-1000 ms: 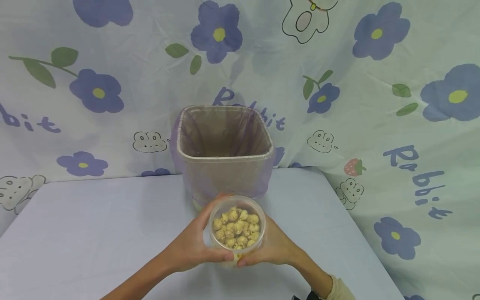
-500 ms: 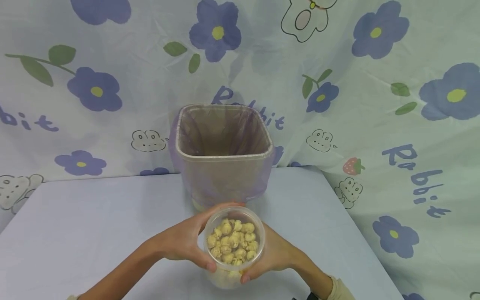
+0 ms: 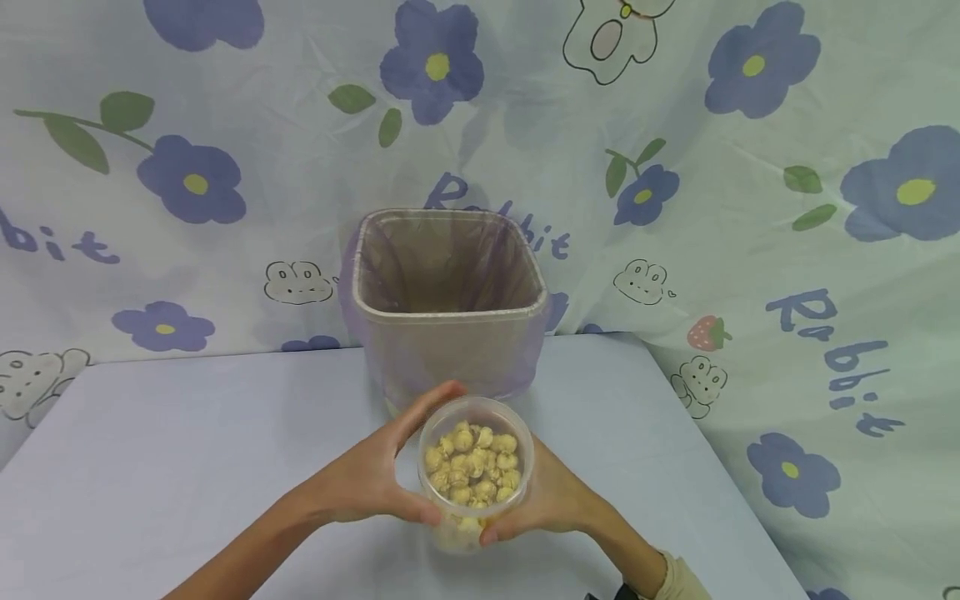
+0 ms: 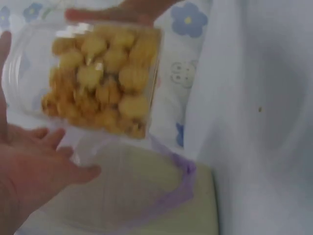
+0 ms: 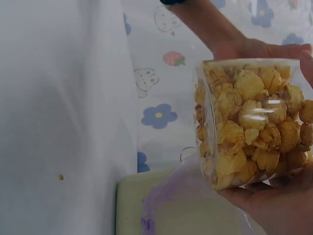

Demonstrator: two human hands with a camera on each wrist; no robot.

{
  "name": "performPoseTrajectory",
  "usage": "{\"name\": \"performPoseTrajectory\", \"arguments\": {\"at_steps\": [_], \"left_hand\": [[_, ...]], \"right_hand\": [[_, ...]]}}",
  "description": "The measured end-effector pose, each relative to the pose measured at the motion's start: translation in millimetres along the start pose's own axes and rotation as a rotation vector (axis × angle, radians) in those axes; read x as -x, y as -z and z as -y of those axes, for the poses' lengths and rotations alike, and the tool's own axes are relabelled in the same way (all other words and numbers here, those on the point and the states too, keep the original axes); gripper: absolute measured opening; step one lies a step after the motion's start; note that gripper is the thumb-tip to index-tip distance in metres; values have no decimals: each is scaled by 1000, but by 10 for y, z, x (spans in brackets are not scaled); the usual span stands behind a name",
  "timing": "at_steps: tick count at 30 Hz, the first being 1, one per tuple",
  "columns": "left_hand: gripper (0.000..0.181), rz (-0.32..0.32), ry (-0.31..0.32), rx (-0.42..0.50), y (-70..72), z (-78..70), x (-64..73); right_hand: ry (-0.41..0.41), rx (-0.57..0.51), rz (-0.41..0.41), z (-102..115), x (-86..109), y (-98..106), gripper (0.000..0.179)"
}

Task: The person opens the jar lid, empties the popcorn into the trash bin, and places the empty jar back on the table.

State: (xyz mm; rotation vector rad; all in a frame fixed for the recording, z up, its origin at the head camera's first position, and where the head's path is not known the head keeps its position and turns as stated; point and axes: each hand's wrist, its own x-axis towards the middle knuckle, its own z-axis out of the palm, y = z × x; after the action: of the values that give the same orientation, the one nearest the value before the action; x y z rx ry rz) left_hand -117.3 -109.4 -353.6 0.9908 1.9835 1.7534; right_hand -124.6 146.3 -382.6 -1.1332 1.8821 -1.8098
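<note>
A clear round plastic jar (image 3: 455,540) of yellow ball popcorn (image 3: 474,462) hangs above the white table, mouth end tilted up toward me. My right hand (image 3: 555,492) holds it, thumb near the rim and fingers curved along the wall; the right wrist view shows that hand (image 5: 276,203) against the jar (image 5: 252,122). On the other side, my left hand (image 3: 360,475) has its fingers spread around the jar. The left wrist view shows the left hand (image 4: 39,166) with straightish fingers and a gap to the jar (image 4: 102,78). Whether a lid is on, I cannot tell.
Behind the jar stands a beige bin (image 3: 450,354) lined with a thin purple bag, its mouth facing up. A flower-and-rabbit curtain (image 3: 525,108) closes off the back and right side. One small brown crumb (image 5: 61,176) lies on the white table (image 3: 225,450).
The jar dropped slightly toward me half a second ago, then rose again near its first spot. My left fingers, earlier reaching behind it, now spread farther from its wall. The bin stays put.
</note>
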Motion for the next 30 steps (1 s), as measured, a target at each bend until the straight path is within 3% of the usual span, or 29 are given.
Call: {"name": "performPoseTrajectory", "arguments": {"at_steps": [5,8,11,17,21,25,30], "left_hand": [[107,188,-1,100,108,-1,-59],[105,221,-3,119,96,-10,-95],[101,166,-5,109,49,-21,-106],[97,-40,-64,-12,-118,-28,-100],[108,-91,-11,-12,-154,-36,-53],[111,25,19,29,-55,-28,-29],[105,208,-3,139,51,-11,-66]], "right_hand": [[10,-48,86,10,6,1,108],[24,-57,116,8,4,2,109],[31,-19,98,3,7,9,113],[11,12,15,-14,12,30,112],[1,0,-1,-14,11,34,111],[-1,-20,36,8,17,22,114],[-15,-75,132,34,27,3,107]]}}
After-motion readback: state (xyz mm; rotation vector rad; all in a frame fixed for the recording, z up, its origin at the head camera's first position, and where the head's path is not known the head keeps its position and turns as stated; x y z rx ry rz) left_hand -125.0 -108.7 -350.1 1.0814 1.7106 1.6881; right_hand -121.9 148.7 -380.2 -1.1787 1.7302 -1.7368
